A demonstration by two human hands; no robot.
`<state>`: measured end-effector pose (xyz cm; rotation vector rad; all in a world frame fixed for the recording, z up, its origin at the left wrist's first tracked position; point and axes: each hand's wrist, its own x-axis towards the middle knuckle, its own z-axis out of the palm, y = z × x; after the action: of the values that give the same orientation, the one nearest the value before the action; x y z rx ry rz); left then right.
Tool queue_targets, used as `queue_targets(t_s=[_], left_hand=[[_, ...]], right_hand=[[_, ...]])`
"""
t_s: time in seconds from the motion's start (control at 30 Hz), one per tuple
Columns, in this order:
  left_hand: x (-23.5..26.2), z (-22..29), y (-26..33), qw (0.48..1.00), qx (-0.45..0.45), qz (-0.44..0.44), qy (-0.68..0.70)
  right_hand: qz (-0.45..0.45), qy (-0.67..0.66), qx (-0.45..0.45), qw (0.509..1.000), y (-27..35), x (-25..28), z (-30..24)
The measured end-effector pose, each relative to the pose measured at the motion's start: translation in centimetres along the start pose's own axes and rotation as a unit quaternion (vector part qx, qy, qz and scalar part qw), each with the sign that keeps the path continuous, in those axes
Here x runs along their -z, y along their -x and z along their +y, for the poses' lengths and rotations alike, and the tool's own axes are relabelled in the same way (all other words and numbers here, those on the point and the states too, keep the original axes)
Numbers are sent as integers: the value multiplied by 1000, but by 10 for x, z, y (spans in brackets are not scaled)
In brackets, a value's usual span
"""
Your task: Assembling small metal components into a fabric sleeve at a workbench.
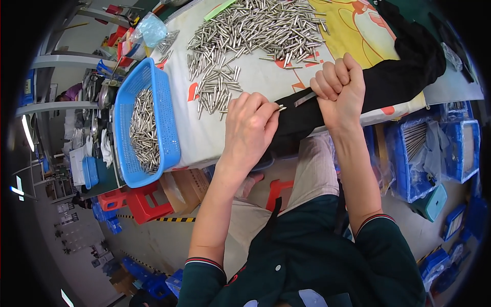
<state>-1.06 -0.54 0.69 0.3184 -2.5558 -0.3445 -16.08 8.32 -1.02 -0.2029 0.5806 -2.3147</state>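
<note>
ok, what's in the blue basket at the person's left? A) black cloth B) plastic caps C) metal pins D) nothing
C: the blue basket holds a heap of silvery metal pins, the same kind as the big pile of pins spread on the table beyond the left hand and right hand.

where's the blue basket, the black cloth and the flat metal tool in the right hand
blue basket (168,116): head view, on its bare right wall.
black cloth (404,66): head view, on the bunched part right of the fist.
flat metal tool (304,98): head view, on the blade sticking out of the right hand (338,87).
</note>
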Motion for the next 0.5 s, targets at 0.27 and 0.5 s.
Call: queue_targets(t_s=[0.27,0.5], left_hand=[[-3,-3,-1,998,-1,-33,-52],[23,-35,0,995,43,-18,-91]], right_hand=[[3,1,-17,1000,5,2,5],[-4,-7,-18,1000,4,1,3]])
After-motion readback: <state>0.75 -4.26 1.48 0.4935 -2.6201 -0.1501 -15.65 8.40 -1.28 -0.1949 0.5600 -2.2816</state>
